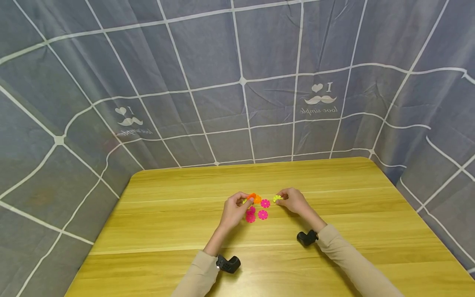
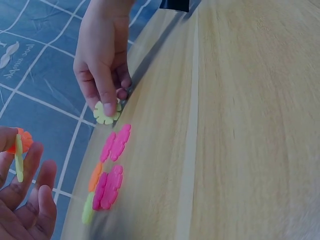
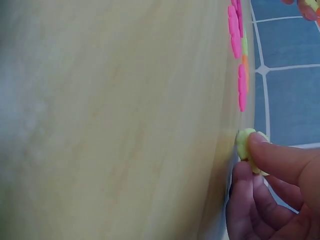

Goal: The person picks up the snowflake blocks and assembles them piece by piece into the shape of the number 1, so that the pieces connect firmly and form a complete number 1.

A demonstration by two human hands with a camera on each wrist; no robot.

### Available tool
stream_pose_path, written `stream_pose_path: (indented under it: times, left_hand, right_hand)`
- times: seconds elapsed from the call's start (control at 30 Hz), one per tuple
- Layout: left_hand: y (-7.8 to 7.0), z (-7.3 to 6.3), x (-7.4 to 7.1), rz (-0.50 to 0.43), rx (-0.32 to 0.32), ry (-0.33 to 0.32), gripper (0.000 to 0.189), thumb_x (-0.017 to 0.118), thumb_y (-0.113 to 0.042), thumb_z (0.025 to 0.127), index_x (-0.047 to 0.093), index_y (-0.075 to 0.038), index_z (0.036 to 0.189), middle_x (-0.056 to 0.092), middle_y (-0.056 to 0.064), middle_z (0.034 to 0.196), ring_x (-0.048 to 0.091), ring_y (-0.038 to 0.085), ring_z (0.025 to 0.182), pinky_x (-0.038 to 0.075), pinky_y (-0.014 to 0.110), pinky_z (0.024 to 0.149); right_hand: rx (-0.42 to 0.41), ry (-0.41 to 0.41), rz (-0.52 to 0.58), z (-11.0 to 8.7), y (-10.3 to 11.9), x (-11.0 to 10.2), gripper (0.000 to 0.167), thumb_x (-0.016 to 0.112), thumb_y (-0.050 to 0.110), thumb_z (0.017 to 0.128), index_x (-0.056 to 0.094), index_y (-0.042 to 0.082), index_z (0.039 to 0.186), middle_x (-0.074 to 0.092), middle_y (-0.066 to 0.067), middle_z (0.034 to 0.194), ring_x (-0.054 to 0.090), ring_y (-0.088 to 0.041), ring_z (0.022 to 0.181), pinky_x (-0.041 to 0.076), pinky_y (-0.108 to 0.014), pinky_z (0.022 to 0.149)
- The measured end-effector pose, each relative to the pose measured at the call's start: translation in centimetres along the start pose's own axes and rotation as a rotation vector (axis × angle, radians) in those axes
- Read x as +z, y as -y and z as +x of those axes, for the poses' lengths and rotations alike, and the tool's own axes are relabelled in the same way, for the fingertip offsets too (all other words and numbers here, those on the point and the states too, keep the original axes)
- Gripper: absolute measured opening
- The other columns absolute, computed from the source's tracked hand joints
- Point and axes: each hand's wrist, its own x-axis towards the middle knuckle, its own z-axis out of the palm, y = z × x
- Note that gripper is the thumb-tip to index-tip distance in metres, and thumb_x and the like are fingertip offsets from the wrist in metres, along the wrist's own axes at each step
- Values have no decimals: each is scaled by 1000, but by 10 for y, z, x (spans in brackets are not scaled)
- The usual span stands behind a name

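My left hand point(image 1: 233, 209) pinches an orange flower-shaped notched disc point(image 2: 26, 142) with a yellow notched disc point(image 2: 19, 159) set crosswise against it, held above the table. Between thumb and fingers of my right hand point(image 1: 295, 201) is another yellow notched disc point(image 2: 106, 115), held at the right of the loose pieces. Several pink notched discs point(image 1: 262, 214) lie on the wood between the hands. An orange disc point(image 1: 257, 199) and a yellow-green disc point(image 2: 88, 210) lie beside them, partly covered in the head view by the left hand.
The pieces lie on a wood-grain table point(image 1: 167, 231) with rounded far corners. A grey curtain point(image 1: 211, 107) with white grid lines hangs behind the far edge and at both sides. Black devices point(image 1: 229, 264) are worn on both wrists.
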Motion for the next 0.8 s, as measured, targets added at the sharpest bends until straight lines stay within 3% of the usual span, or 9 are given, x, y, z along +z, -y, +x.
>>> stream_pose_path:
  times: [0.2,0.3,0.4,0.47,0.6,0.7,0.8]
  left_hand:
    - [-26,-10,-4,-24,12,16,16,61,-8,93,65,7,97,70,27,93,44,5,55,30,14,47]
    - [-36,-15,-5,-21,21,3,15,61,-7,93,65,7,95,69,27,93,45,4,56,31,14,48]
    - [-37,-17,-4,-21,30,-13,16,62,-8,92,66,7,94,69,25,92,45,6,56,32,15,47]
    - [-36,-17,-4,-29,27,-10,16,63,-8,92,67,7,94,69,25,92,55,19,59,34,15,48]
    - [-18,-10,-1,-36,7,-4,16,64,-12,92,68,4,95,69,24,92,61,39,71,38,16,51]
    - [-16,-9,0,-44,11,0,17,63,-11,92,67,4,96,69,27,92,61,45,75,39,15,53]
    - [-31,-14,-4,-69,10,25,19,60,-10,94,65,8,98,66,33,94,60,50,80,40,15,56]
  right_hand:
    - [-26,-28,33,-1,5,-2,21,64,14,92,69,-2,103,66,-8,80,55,-15,67,44,-28,65]
    - [-63,-59,33,-3,8,-3,20,61,17,94,69,1,103,69,-9,85,60,-17,72,48,-30,67]
    - [-105,-93,29,-4,13,-5,18,61,19,94,70,4,98,70,-8,88,62,-19,78,49,-31,69]
    - [-116,-113,39,-5,17,-6,18,62,19,93,71,5,97,69,-7,86,60,-18,77,48,-30,68]
    - [-116,-146,76,-8,27,-8,19,65,20,91,71,2,97,67,-7,80,52,-14,67,42,-25,61]
    - [-114,-158,117,-10,35,-9,21,67,19,90,70,0,99,67,-8,78,52,-13,63,42,-22,57]
    - [-109,-153,178,-12,42,-10,23,66,19,90,70,-1,102,68,-13,78,60,-19,61,43,-21,52]
